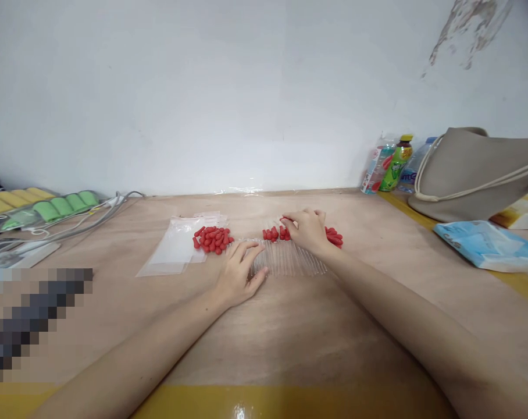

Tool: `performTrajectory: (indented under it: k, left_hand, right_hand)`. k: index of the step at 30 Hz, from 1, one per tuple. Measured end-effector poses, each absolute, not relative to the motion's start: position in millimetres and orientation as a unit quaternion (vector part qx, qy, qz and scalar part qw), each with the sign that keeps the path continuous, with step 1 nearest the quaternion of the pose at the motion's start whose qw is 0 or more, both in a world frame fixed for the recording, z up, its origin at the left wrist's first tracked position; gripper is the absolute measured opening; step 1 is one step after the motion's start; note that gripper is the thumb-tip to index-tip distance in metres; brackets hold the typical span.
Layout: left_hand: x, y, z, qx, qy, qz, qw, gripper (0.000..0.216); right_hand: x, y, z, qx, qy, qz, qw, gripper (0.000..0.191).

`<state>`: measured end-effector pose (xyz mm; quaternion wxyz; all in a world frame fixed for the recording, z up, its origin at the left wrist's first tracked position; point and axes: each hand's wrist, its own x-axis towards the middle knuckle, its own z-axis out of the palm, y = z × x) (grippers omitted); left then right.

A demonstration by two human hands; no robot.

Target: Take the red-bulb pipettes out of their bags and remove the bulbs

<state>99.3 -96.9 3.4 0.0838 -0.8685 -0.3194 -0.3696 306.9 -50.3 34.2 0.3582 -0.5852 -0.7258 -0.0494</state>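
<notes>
My left hand [240,273] lies over the left end of a row of thin clear plastic sticks or tubes [290,259], its thumb and fingers apart. At the far ends of these sticks my right hand [310,230] is bent down, thumb and fingers drawn together around a small red pin-shaped piece, mostly hidden by the fingers. Just left of its fingertips stand several red pieces [270,234] along the top of the row. Beyond the right wrist more red pieces [334,237] show in part. A heap of red pin-shaped pieces [212,240] lies beside my left fingers.
Clear plastic bags [166,253] lie under and left of the red heap. Bottles [395,166], a grey drawstring bag [473,169] and a blue-white packet [491,244] stand at the right. Cables [89,216] and green padded packs [66,205] lie at the left.
</notes>
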Motion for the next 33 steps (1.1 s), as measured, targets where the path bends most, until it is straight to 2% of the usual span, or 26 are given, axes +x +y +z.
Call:
performTrajectory:
  k: [3, 8, 11, 17, 21, 24, 29, 33]
  left_hand:
    - [99.2, -96.3, 3.1, -0.866, -0.319, -0.372, 0.099, 0.046]
    - [102.4, -95.3, 4.5, -0.867, -0.302, -0.367, 0.148, 0.049]
    - [105.5, -96.3, 6.2, -0.879, -0.278, -0.348, 0.169, 0.043]
    - [106.6, -97.5, 4.8, -0.897, -0.227, -0.341, 0.167, 0.014]
    - [108.2, -98.2, 3.8, -0.902, -0.209, -0.343, 0.161, 0.011]
    - [110.7, -99.4, 3.7, -0.907, -0.189, -0.34, 0.162, 0.011]
    - [112.3, -101.6, 3.4, -0.91, -0.146, -0.35, 0.171, 0.01]
    - [113.1, -103.6, 2.9, -0.914, -0.125, -0.35, 0.165, 0.01]
  right_hand:
    - [319.9, -64.9, 29.4, -0.539, -0.729, -0.035, 0.421, 0.021]
    - [342.8, -104.1, 11.4, -0.431, -0.795, -0.053, 0.424, 0.02]
    - [347.5, -121.6, -1.2, -0.385, -0.82, -0.053, 0.42, 0.021]
    - [342.6, -128.9, -9.0, -0.364, -0.828, -0.052, 0.424, 0.025]
    - [334.4, -131.2, -4.0, -0.384, -0.827, -0.072, 0.405, 0.021]
    - [324.8, -132.6, -2.5, -0.382, -0.835, -0.117, 0.379, 0.032]
    - [316.1, -129.7, -5.2, -0.354, -0.85, -0.151, 0.36, 0.018]
    - [316.0, -129.9, -5.5, -0.312, -0.867, -0.15, 0.358, 0.017]
